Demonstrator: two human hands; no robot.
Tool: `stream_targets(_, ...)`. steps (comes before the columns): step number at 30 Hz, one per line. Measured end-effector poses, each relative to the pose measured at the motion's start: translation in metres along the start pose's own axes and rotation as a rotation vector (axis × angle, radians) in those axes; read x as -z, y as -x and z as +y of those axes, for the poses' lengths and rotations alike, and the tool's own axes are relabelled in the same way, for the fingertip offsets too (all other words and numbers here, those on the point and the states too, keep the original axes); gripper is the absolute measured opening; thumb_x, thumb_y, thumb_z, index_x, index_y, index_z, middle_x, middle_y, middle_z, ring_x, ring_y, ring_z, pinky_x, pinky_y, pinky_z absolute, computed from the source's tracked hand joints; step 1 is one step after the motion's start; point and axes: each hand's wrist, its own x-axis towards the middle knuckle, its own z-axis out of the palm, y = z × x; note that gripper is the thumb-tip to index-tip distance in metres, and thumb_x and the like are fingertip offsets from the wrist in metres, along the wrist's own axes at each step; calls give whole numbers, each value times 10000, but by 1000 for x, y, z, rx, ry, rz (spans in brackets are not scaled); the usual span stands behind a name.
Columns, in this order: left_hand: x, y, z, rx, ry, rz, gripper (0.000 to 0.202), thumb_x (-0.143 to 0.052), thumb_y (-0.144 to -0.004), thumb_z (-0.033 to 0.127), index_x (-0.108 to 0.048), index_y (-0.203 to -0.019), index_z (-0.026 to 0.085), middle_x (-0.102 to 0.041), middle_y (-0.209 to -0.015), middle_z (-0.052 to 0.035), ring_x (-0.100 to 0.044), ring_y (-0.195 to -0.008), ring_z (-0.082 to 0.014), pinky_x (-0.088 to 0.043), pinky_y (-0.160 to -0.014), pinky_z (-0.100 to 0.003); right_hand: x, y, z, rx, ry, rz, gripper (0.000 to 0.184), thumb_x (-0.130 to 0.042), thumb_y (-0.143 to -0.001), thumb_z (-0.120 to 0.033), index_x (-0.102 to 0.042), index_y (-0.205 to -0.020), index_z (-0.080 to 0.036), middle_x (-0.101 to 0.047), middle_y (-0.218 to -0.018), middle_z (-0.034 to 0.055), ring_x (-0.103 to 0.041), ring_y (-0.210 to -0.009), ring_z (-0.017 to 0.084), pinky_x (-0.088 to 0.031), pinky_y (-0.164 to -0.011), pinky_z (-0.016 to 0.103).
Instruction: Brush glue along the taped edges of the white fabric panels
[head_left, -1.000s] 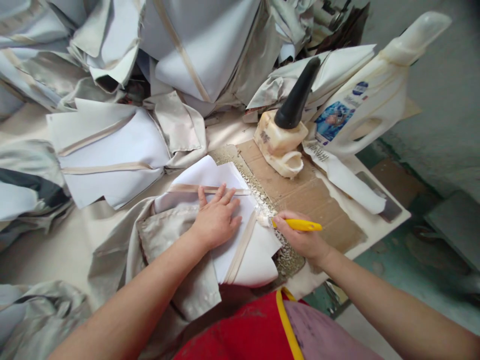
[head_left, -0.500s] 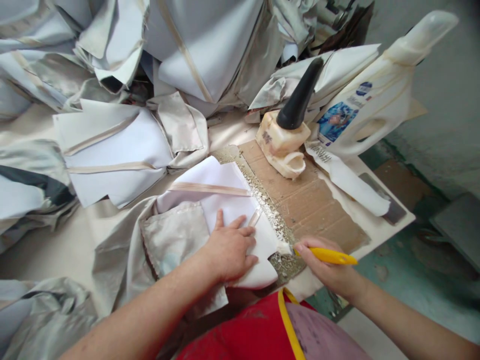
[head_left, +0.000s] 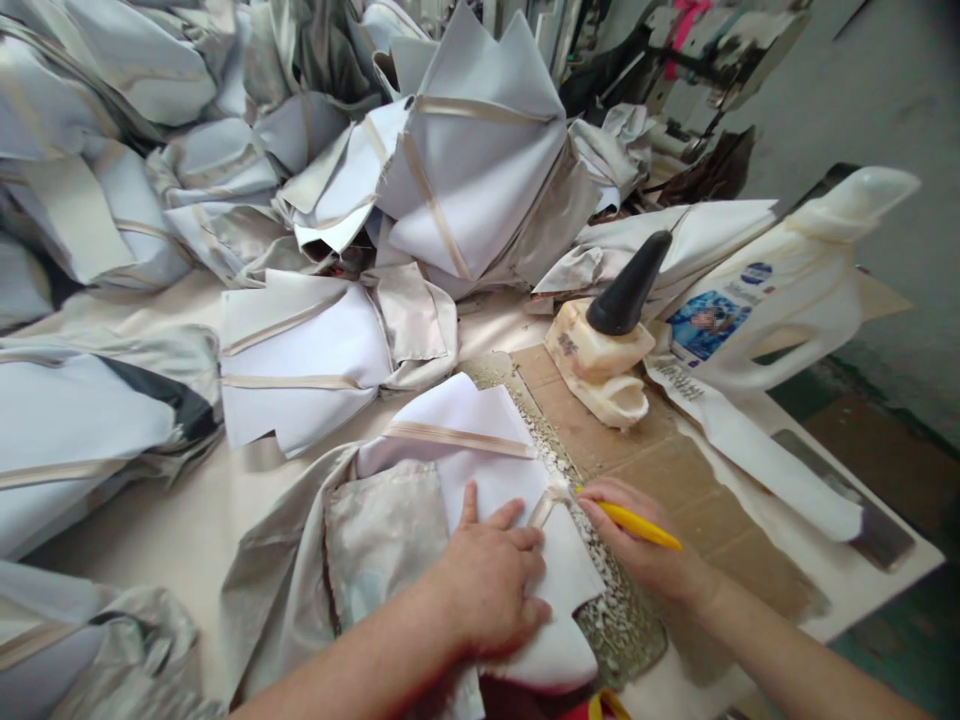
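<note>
the left hand (head_left: 491, 580) lies flat, fingers spread, pressing a white fabric piece (head_left: 487, 450) onto the table (head_left: 187, 530). the right hand (head_left: 645, 545) is closed around a yellow-handled brush (head_left: 634, 523), its tip touching the piece's edge beside a beige strip (head_left: 457, 438). the piece rests against a glue-crusted cardboard mat (head_left: 637, 465). behind stand a black-spouted glue bottle (head_left: 607, 340) and a large jug (head_left: 780, 290).

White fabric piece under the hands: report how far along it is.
Done: one tan strip already lies across the white fabric piece. In hand: the left hand presses it flat while the right hand works the yellow-handled brush at a second strip. Left: many similar pieces are heaped behind.
</note>
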Motion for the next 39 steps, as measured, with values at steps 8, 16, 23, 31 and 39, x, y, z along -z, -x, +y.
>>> stream_targets(8,14,1,-5,22,-2,87,448,-432,-833,535,-504,-1208,299,-440,-1366,-28,-242,-1328,-296,-70,-1013,-695,5,-26,5,14,28,61,159,-450,-910,-283,-580,-849,-215,-611,-808,24,-576,-771,197,-459,-717,314)
stream_targets(16,23,-26,-27,305,-127,166,631,-427,-836,515,-397,-1335,130,-335,-1419,-107,-73,-1371,-262,-17,-1089,-574,-9,-64,5,20,-23,123,178,-470,-889,-309,-596,-825,-201,-629,-786,19,-591,-753,187,-463,-707,285)
stream_targets(23,19,-23,-31,304,-59,158,618,-406,-846,501,-367,-1354,152,-288,-1444,-82,-40,-1376,-232,13,-1096,-540,-15,-92,10,59,3,87,200,-454,-872,-317,-578,-763,-204,-628,-730,16,-596,-707,187,-461,-669,278)
stream_targets(31,16,-23,-35,297,-13,176,630,-403,-845,509,-353,-1362,154,-287,-1446,-87,-23,-1377,-225,38,-1093,-540,-40,-154,30,63,36,131,251,-388,-875,-357,-557,-780,-198,-614,-757,40,-575,-753,205,-435,-720,309)
stream_targets(39,41,-7,-32,258,-144,253,469,-428,-851,457,-446,-1277,261,-320,-1437,-15,-133,-1367,-227,-81,-1077,-578,-28,-167,25,-42,-94,349,313,-408,-873,-442,-554,-798,-176,-564,-706,33,-538,-691,194,-425,-678,307)
